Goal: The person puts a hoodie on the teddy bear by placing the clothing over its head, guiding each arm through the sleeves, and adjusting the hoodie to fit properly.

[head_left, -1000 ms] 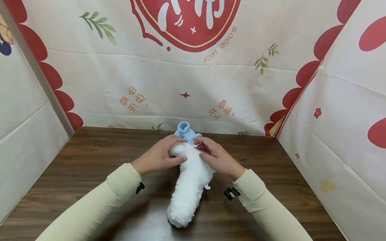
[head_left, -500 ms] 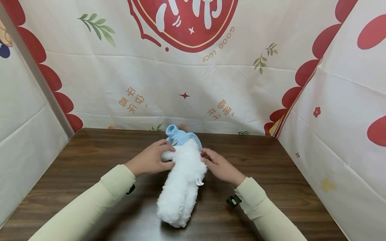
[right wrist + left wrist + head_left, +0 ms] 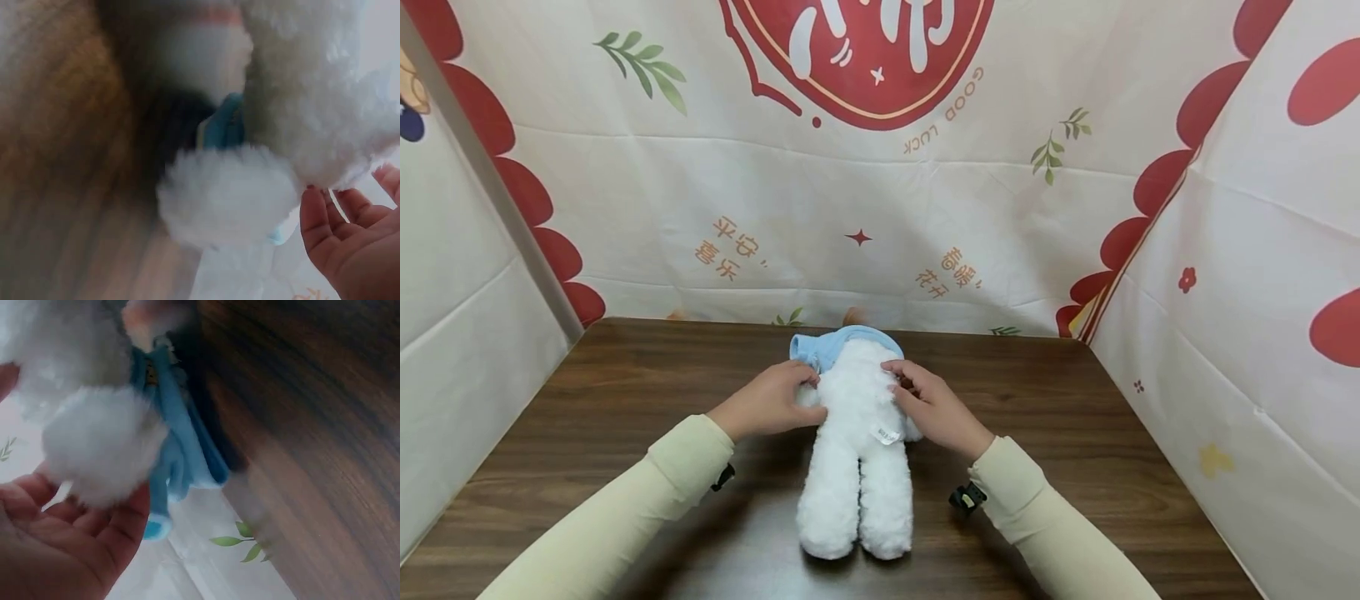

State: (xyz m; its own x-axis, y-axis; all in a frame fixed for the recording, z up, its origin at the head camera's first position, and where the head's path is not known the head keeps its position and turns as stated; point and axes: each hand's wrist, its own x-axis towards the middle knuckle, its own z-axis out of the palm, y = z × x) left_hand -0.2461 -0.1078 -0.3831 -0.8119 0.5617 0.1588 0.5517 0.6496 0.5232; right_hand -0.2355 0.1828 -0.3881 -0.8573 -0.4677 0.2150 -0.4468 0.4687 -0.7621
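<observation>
A white fluffy plush toy [image 3: 859, 408] lies lengthwise on the table, two legs pointing toward me and a small white tag on its surface. At its far end is a light blue garment [image 3: 850, 337], bunched over that end with one sleeve-like opening out to the left. My left hand [image 3: 770, 402] holds the toy's left side, thumb and fingers around a short stubby limb; the left wrist view shows the fingers curved under this round white paw [image 3: 103, 444]. My right hand [image 3: 942, 407] touches the toy's upper right side with loosely bent fingers. Another paw [image 3: 228, 197] hangs beside the body in the right wrist view.
The dark brown wooden table [image 3: 1037, 400] extends on both sides of the toy. A printed white cloth backdrop [image 3: 865, 192] rises behind its far edge, with cloth walls at left and right. A black band [image 3: 967, 497] sits at the right wrist.
The toy has turned from its side to lie flat, so both legs and the tag now show. The blue garment's opening has swung left. My right hand moved off the side, then back onto the toy.
</observation>
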